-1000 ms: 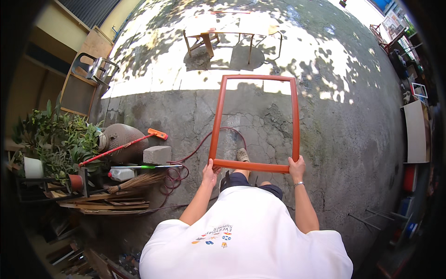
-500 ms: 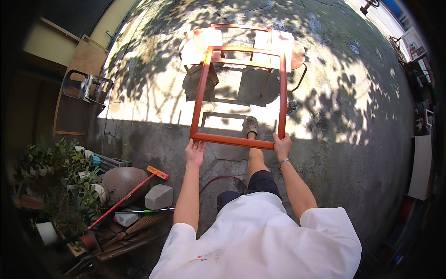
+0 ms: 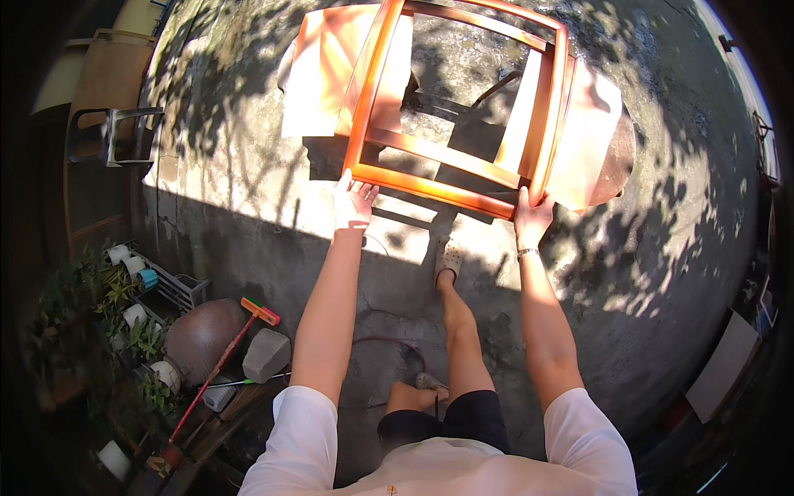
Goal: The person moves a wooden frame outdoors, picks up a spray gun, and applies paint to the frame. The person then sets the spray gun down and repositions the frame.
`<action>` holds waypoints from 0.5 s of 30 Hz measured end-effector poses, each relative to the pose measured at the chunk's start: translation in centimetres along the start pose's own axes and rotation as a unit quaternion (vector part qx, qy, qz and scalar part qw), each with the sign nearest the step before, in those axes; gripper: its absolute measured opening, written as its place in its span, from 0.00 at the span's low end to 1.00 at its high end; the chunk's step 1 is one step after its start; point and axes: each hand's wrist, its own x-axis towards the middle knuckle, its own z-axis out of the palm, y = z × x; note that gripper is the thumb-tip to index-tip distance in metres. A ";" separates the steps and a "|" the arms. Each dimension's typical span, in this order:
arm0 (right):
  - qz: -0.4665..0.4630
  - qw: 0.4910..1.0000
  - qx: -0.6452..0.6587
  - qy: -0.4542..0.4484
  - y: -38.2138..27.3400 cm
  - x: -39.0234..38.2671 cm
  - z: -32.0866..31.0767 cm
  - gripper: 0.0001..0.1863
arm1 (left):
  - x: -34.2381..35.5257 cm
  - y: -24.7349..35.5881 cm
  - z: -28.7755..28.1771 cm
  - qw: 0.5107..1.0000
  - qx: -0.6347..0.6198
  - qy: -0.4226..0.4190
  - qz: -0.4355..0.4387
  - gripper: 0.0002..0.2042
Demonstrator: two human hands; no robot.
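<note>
A reddish-orange wooden frame (image 3: 438,189) is held out ahead of me by its near corners. My left hand (image 3: 354,205) is at the left corner, palm up, thumb against the wood and fingers under the near bar. At the right corner, my right hand (image 3: 533,220) grips the wood, its fingers partly hidden. Beneath it, a second frame of like colour (image 3: 442,155) rests across two supports. Pale sheets cover these supports, one sheet (image 3: 313,78) on the left and another (image 3: 589,136) on the right.
A grey plastic stool (image 3: 112,136) stands at the far left. Nearer on that side are potted plants (image 3: 124,285), a brown jar (image 3: 207,339), a concrete block (image 3: 266,355) and a red-handled brush (image 3: 219,364). A pale board (image 3: 721,368) leans at the right. A hose (image 3: 397,341) crosses the ground near my legs.
I have stepped forward, bringing the held frame from shade into sunlight and over the second frame. Both arms reach farther out, and the covered supports appear closer.
</note>
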 end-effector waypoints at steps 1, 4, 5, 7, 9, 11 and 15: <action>-0.049 0.998 -0.015 0.031 -0.3 0.8 0.5 0.24 | 1.0 -0.1 0.4 1.000 -0.003 -0.005 -0.003 0.22; -0.200 0.957 -0.190 0.086 -1.2 -0.5 -0.2 0.26 | 0.7 -0.4 -2.3 0.999 -0.028 0.004 0.017 0.23; -0.243 0.943 -0.203 0.100 -1.2 -1.1 -1.1 0.25 | -0.6 -0.8 -3.7 0.999 -0.013 0.030 0.010 0.26; -0.114 0.988 -0.105 -0.022 -1.6 -3.5 -3.3 0.21 | -4.9 -2.6 -8.2 0.993 0.068 0.093 -0.026 0.29; -0.098 0.993 0.015 -0.070 -3.5 -5.9 -5.9 0.17 | -11.9 -4.5 -12.2 0.966 0.219 0.117 -0.072 0.26; -0.109 0.971 0.190 -0.101 -9.4 -9.7 -8.8 0.14 | -21.5 -6.6 -19.3 0.904 0.405 0.127 -0.061 0.20; -0.358 0.789 0.498 -0.047 -35.9 -13.1 -18.2 0.29 | -39.4 -7.2 -28.9 0.807 0.539 0.202 -0.131 0.21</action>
